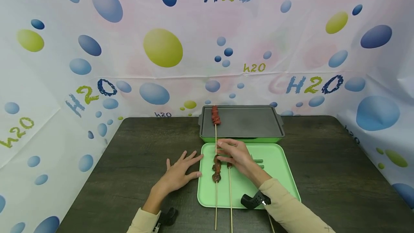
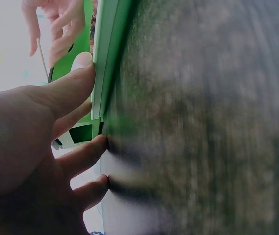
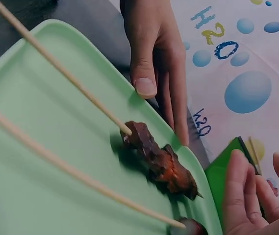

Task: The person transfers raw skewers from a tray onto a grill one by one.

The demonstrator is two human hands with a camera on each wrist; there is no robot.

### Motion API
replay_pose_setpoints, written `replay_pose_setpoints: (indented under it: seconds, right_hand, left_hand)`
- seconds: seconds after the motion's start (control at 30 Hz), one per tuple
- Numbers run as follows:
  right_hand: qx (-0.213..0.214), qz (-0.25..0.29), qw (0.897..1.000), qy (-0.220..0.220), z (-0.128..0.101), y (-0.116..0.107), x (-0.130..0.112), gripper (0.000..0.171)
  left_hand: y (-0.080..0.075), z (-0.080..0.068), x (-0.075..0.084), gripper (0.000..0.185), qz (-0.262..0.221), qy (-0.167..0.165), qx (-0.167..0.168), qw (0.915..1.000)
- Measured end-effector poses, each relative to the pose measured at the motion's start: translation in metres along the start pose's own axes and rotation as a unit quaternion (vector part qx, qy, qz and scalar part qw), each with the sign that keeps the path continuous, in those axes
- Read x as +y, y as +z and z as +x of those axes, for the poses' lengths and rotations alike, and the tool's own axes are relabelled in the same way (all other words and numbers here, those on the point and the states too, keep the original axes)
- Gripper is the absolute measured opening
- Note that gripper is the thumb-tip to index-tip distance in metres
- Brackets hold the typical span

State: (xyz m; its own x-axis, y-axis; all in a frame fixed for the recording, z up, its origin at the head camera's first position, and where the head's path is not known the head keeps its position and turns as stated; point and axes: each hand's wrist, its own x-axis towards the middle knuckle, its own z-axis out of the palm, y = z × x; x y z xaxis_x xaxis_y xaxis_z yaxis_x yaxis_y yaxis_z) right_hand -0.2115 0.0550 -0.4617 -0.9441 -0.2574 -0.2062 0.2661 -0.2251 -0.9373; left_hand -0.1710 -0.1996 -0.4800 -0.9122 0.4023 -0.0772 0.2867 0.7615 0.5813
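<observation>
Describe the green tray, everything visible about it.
The tray is pale green, plastic-looking, rectangular with rounded corners and a raised rim. It lies flat on the dark table, right in front of the griddle. Two skewers lie on it. The left hand touches its left rim; the right hand hovers over it.

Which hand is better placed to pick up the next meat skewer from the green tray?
Probably the right hand: it hovers over the green tray, fingers right above the skewers. The left hand lies flat on the table, its thumb only touching the tray's edge.
</observation>
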Motion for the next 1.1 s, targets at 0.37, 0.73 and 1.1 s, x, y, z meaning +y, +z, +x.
replay_pose_setpoints:
  seconds: [0.37,0.73,1.1]
  right_hand:
    - [-0.009,-0.139,0.989,-0.059,-0.034,-0.024,-0.021,0.043]
    - [0.007,-0.265,0.953,-0.149,-0.083,-0.048,-0.032,0.034]
    - [0.034,-0.323,0.932,-0.159,-0.123,-0.074,-0.024,0.032]
  left_hand:
    - [-0.001,0.001,0.0,0.064,0.0,0.001,0.001,1.0]
    - [-0.001,-0.001,0.0,0.065,-0.004,0.004,-0.002,1.0]
    - [0.001,0.001,-0.002,0.065,-0.002,0.009,0.001,1.0]
